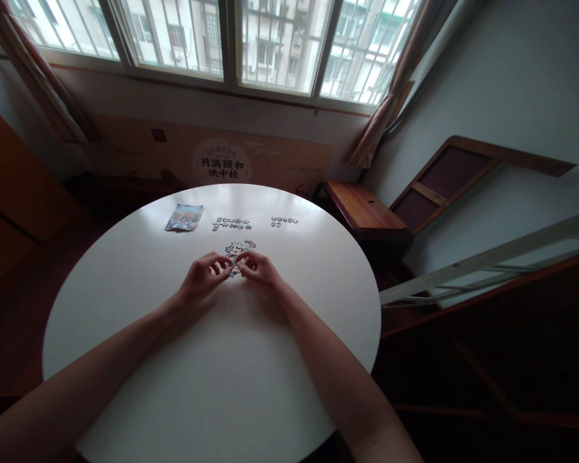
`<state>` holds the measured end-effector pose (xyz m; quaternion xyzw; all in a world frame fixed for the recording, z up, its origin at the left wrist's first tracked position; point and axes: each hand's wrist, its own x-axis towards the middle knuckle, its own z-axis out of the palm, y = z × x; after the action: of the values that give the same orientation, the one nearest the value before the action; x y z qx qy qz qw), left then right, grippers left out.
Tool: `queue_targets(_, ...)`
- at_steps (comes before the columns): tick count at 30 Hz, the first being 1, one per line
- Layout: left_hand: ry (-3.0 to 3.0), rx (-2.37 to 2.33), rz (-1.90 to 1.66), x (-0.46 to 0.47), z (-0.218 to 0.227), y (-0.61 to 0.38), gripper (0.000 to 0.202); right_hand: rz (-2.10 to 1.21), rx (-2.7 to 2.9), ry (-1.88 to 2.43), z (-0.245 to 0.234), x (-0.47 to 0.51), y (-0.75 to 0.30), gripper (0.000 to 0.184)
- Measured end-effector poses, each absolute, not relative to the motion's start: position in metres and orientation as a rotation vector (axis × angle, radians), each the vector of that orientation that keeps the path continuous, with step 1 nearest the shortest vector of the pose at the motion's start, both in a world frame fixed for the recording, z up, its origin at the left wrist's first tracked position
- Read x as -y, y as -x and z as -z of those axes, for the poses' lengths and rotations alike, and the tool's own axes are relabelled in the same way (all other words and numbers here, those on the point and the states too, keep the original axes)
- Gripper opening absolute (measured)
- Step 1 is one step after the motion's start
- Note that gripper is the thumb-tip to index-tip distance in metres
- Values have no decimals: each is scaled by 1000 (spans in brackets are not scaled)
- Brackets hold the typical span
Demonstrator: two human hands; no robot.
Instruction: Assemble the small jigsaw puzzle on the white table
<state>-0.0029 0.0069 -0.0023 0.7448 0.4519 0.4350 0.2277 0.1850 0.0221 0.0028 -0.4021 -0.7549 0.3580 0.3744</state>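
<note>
Both hands meet over a loose pile of jigsaw puzzle pieces (240,247) on the round white table (212,373). My left hand (205,276) comes in from the left, thumb and forefinger curled together around a small puzzle piece at the pile's near edge. From the right, my right hand (260,270) pinches at a piece too, its fingertips close to the left ones. The fingers partly cover these pieces, and their details are too small to make out. Beyond the pile lie a larger group of pieces in rows (231,224) and a smaller group (284,222) to its right.
A colourful picture sheet (184,217) lies at the table's far left. Behind the table are a printed banner (270,157) and barred windows. A wooden stool or chair seat (364,206) stands beyond the right edge, near a leaning wooden frame (439,183).
</note>
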Motion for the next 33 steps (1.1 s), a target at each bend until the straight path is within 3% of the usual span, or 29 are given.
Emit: queue_targets(33, -2081, -1302, -1201, -7, 4, 3, 21, -895, 1926, 1035, 2, -24, -183, 22)
